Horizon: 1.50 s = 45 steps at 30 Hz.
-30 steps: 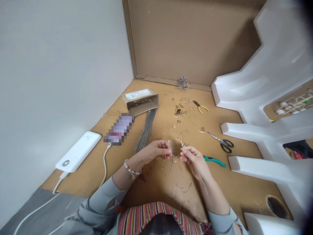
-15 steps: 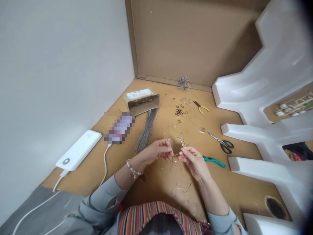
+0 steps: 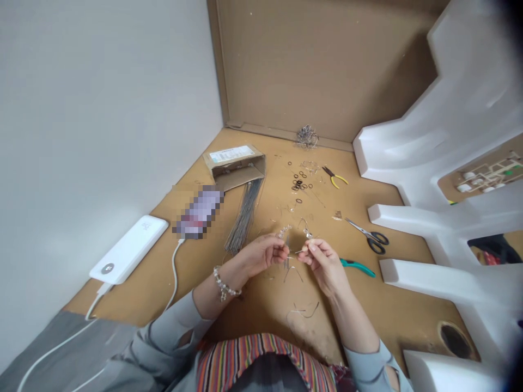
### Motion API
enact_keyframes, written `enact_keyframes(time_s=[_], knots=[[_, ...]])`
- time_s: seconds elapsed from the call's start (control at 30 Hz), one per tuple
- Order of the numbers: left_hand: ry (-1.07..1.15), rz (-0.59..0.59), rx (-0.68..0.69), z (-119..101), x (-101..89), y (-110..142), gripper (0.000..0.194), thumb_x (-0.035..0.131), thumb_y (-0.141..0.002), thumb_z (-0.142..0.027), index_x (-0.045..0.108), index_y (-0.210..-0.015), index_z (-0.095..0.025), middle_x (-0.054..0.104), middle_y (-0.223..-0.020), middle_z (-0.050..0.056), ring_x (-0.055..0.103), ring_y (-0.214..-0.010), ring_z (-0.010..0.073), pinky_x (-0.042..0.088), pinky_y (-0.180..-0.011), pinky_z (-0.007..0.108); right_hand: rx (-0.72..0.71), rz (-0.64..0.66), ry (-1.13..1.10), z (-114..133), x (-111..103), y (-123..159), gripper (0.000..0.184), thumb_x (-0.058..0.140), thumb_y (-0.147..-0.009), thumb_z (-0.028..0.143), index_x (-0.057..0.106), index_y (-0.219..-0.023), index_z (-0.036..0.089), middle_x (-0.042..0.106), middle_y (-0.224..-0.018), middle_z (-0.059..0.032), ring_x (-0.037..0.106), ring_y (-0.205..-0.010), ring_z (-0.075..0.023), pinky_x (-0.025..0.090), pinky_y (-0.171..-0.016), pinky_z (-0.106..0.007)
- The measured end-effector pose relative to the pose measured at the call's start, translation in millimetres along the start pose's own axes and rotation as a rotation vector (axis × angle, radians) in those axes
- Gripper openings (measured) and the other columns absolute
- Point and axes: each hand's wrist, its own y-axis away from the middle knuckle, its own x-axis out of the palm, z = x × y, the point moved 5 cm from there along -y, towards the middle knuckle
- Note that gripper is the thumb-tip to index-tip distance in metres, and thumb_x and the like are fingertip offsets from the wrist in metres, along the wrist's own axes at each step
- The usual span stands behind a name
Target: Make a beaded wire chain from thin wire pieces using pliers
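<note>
My left hand (image 3: 267,255) is closed in a pinch, with a short strand of clear beads (image 3: 285,231) rising from its fingertips. My right hand (image 3: 324,265) pinches a thin beaded wire (image 3: 308,233); clear beads show above the thumb, and a bare wire end points left towards the other hand. A small gap separates the two sets of fingertips. Bent wire pieces (image 3: 293,272) lie on the table just below them. Pliers with teal handles (image 3: 358,267) rest beside my right hand, their head hidden behind it.
A bundle of straight wires (image 3: 244,218) lies before an open cardboard box (image 3: 235,160). Black rings (image 3: 299,185), yellow-handled pliers (image 3: 335,177) and scissors (image 3: 370,237) lie farther back. A phone (image 3: 200,212) and white power bank (image 3: 129,249) are at left; white moulded foam (image 3: 417,218) stands right.
My fingertips have drawn slightly apart, and the wire now ends short of my left fingers. More of the left bead strand shows. The view has shifted a little.
</note>
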Motion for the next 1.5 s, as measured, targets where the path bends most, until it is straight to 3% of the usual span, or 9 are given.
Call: enact_keyframes(time_s=[0.27, 0.43, 0.77, 0.9, 1.03, 1.27, 1.5], knots=[[0.043, 0.048, 0.006, 1, 2.6, 2, 0.010, 0.066, -0.071, -0.010, 0.059, -0.078, -0.009, 0.063, -0.071, 0.001, 0.061, -0.059, 0.0066, 0.049, -0.055, 0.016, 0.070, 0.000, -0.021, 2, 1, 2, 0.016, 0.075, -0.067, 0.027, 0.068, -0.078, 0.019, 0.069, -0.073, -0.0003, 0.063, -0.058, -0.0092, 0.053, -0.051, -0.018], [0.076, 0.045, 0.011, -4, 1.4, 4, 0.011, 0.064, -0.073, -0.008, 0.060, -0.083, -0.009, 0.066, -0.075, 0.002, 0.062, -0.061, 0.0060, 0.048, -0.054, 0.013, 0.117, 0.037, -0.025, 2, 1, 2, 0.026, 0.075, -0.068, 0.025, 0.067, -0.092, 0.019, 0.069, -0.072, -0.0003, 0.063, -0.057, -0.0094, 0.054, -0.055, -0.019], [-0.095, 0.163, 0.114, -8, 11.6, 11, 0.017, 0.067, -0.074, -0.022, 0.055, -0.082, -0.012, 0.066, -0.075, 0.004, 0.065, -0.063, 0.0119, 0.048, -0.051, 0.017, 0.100, 0.047, 0.013, 4, 1, 3, 0.021, 0.070, -0.072, 0.033, 0.068, -0.087, 0.019, 0.068, -0.067, -0.0001, 0.063, -0.055, -0.0110, 0.052, -0.055, -0.022], [-0.049, 0.124, 0.155, -5, 9.7, 8, 0.018, 0.067, -0.075, -0.021, 0.053, -0.080, -0.012, 0.067, -0.074, 0.004, 0.065, -0.063, 0.0112, 0.048, -0.054, 0.017, 0.076, 0.046, -0.001, 1, 5, 4, 0.019, 0.071, -0.072, 0.033, 0.068, -0.085, 0.020, 0.071, -0.077, -0.0031, 0.066, -0.068, -0.0143, 0.054, -0.065, -0.026], [0.017, 0.080, 0.170, -5, 7.6, 6, 0.018, 0.068, -0.073, -0.019, 0.053, -0.079, -0.012, 0.068, -0.074, 0.004, 0.065, -0.063, 0.0107, 0.050, -0.060, 0.019, -0.011, 0.044, 0.024, 1, 9, 7, 0.017, 0.068, -0.074, 0.033, 0.067, -0.086, 0.021, 0.069, -0.072, -0.0015, 0.064, -0.065, -0.0135, 0.052, -0.065, -0.028], [0.046, -0.017, 0.115, -5, 6.9, 8, 0.013, 0.068, -0.072, -0.013, 0.056, -0.077, -0.010, 0.069, -0.073, 0.006, 0.066, -0.064, 0.0108, 0.050, -0.057, 0.016, -0.145, 0.050, 0.154, 2, 9, 10, 0.017, 0.062, -0.079, 0.036, 0.064, -0.088, 0.022, 0.065, -0.069, -0.0001, 0.061, -0.064, -0.0141, 0.049, -0.067, -0.030], [0.118, -0.069, 0.050, -3, 8.9, 10, 0.006, 0.062, -0.076, -0.006, 0.057, -0.076, -0.009, 0.069, -0.073, 0.006, 0.067, -0.064, 0.0103, 0.052, -0.056, 0.014, -0.161, 0.021, 0.166, -1, 6, 9, 0.017, 0.060, -0.081, 0.037, 0.063, -0.090, 0.023, 0.064, -0.072, -0.0003, 0.061, -0.069, -0.0153, 0.050, -0.073, -0.033]])
